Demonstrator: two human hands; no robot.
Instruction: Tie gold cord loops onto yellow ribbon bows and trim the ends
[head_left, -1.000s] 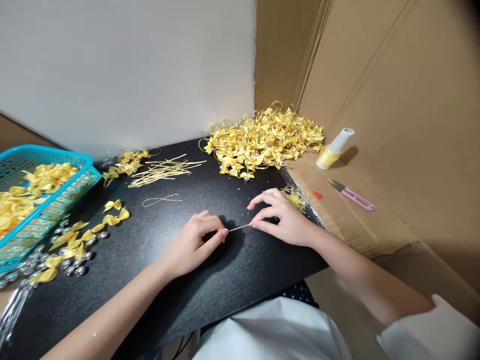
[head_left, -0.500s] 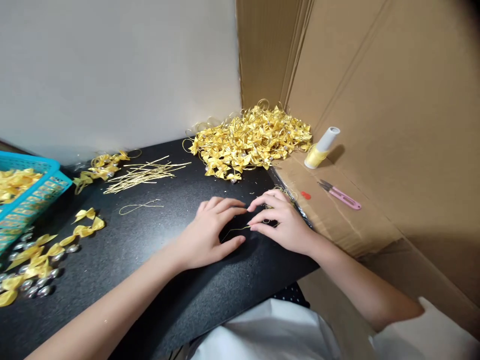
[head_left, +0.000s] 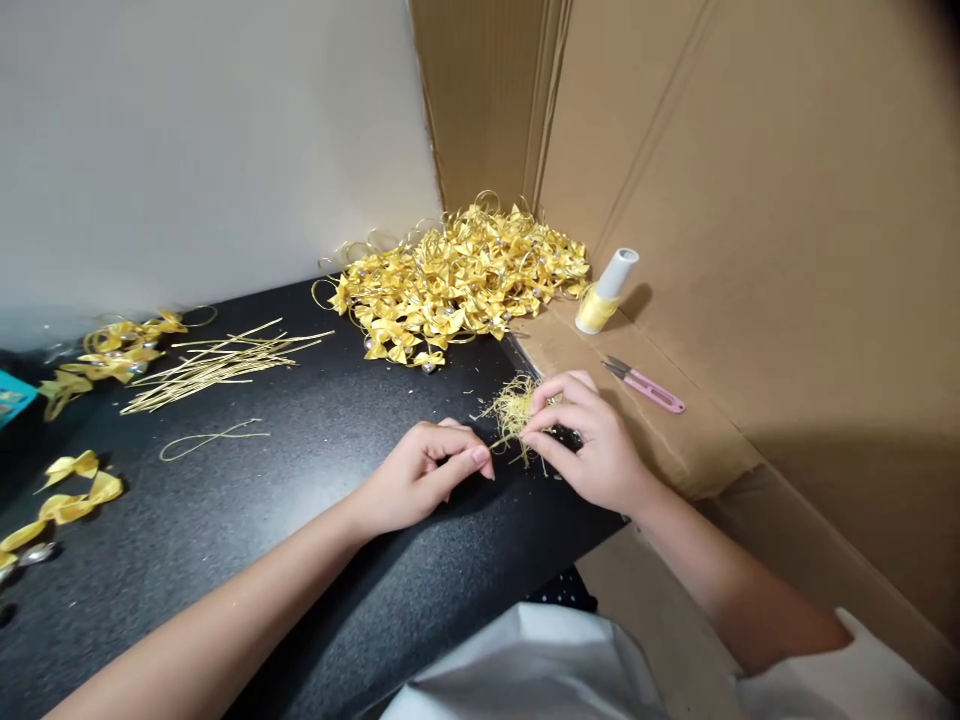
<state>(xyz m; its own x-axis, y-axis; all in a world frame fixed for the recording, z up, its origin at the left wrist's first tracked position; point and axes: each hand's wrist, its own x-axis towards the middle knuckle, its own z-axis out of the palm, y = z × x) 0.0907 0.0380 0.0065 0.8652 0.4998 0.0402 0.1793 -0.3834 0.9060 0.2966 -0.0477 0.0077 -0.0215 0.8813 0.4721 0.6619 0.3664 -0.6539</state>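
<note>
A short gold thread (head_left: 501,442) is held low over the black surface (head_left: 300,520), near its right edge; one end is pinched between the thumb and forefinger of the left hand (head_left: 420,478), whose other fingers are curled under; the other end is pinched by the thumb and forefinger of the right hand (head_left: 604,455), the remaining fingers being arched loosely above. A tuft of thread scraps (head_left: 514,405) is seen at the surface's edge, touching the right fingertips. A large pile of yellow bows (head_left: 457,280) is heaped at the far corner, well apart from the hands; a spool of yellow thread (head_left: 606,292) is stood upright on the cardboard (head_left: 705,440) to its right; pink snips (head_left: 646,384) are laid near the right hand. A bundle of gold cords (head_left: 217,360), one looped cord (head_left: 210,438) and a few loose bows (head_left: 71,490) are spread to the left.
</note>
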